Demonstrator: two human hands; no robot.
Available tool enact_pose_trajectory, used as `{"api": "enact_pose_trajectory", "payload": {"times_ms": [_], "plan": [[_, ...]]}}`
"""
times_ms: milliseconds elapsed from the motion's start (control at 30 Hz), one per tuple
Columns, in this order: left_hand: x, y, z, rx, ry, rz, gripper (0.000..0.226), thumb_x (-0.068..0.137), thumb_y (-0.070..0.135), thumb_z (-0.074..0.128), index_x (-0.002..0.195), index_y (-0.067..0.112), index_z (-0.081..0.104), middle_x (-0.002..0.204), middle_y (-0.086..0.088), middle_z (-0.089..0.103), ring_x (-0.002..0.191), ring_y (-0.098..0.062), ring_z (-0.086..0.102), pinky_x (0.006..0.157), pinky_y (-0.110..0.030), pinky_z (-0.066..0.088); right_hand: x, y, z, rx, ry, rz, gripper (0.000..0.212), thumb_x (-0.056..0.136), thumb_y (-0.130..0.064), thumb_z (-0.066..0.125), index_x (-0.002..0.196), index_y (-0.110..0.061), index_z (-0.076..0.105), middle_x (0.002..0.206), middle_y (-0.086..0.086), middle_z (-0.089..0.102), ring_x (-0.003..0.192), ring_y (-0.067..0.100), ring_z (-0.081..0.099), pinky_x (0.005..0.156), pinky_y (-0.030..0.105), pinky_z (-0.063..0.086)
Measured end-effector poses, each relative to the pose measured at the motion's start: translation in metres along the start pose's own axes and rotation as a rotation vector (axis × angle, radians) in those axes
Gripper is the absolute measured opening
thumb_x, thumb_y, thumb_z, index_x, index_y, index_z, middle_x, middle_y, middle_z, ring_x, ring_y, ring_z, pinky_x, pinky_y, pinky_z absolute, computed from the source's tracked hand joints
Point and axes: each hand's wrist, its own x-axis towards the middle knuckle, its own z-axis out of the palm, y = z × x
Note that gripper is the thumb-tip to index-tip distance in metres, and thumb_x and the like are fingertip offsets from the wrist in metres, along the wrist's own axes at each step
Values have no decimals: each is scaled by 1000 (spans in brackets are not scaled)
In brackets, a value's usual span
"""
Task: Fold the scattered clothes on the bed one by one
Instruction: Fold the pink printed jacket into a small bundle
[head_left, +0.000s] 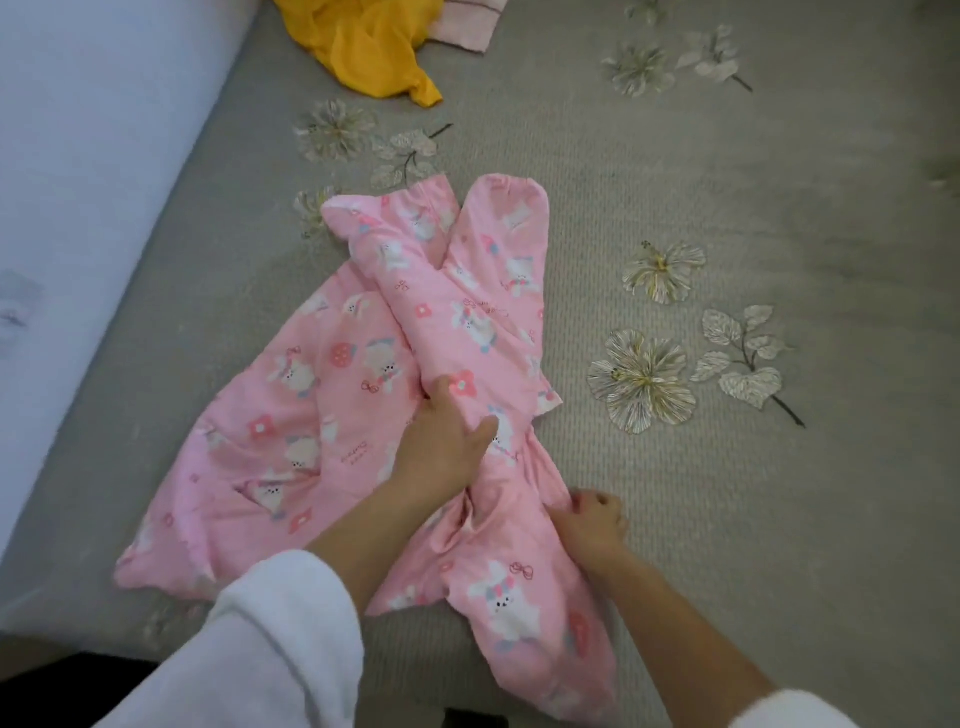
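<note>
Gripping pink pajamas (322, 415) with left hand (447, 436); pinching their cloth with right hand (592, 525) (yellow garment (363, 47) lying at far edge of bed (753, 171)).

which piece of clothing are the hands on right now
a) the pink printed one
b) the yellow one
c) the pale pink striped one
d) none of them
a: the left hand and the right hand both grip the pink printed garment, while the yellow garment lies apart at the far side of the bed.
</note>
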Motion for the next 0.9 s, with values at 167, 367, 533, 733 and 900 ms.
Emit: {"api": "enact_pose_trajectory", "payload": {"times_ms": [167, 367, 533, 733, 900], "plan": [[28, 15, 24, -7, -139, -294, 45, 85, 8, 57, 127, -5, 48, 121, -22, 58, 109, -36, 58, 90, -37, 50, -34, -12, -14, 429, -313, -26, 16, 83, -22, 67, 83, -7, 71, 81, 7, 70, 72, 20, 65, 64, 25, 54], [34, 111, -34, -739, -192, -244, 33, 90, -4, 50, 118, 11, 61, 77, -6, 62, 56, -15, 60, 46, -24, 54, -42, -49, -146, 858, 139, -196, 15, 82, -12, 61, 93, -18, 70, 81, 5, 71, 71, 20, 65, 64, 29, 55], [7, 262, -80, -1254, -270, 91, 22, 98, 2, 44, 117, 8, 54, 78, -6, 65, 59, -12, 64, 56, -26, 55, -87, -93, -298, 908, 468, -642, 13, 72, -29, 63, 83, -30, 70, 89, -6, 71, 86, 14, 65, 86, 42, 55], [-51, 372, -111, -1671, -412, 417, 18, 97, 3, 44, 100, 1, 62, 86, -12, 72, 78, -20, 70, 83, -32, 56, -186, -116, -419, 682, 675, -1179, 18, 84, -14, 60, 81, -25, 47, 76, -16, 51, 68, 0, 47, 64, 21, 42], [-50, 341, -59, -1714, -344, 269, 42, 88, 6, 46, 130, 7, 51, 103, -7, 72, 89, -17, 71, 81, -31, 58, -182, -89, -436, 259, 623, -1296, 8, 87, -9, 53, 92, -13, 57, 79, -10, 58, 72, 8, 51, 65, 33, 44]]}}
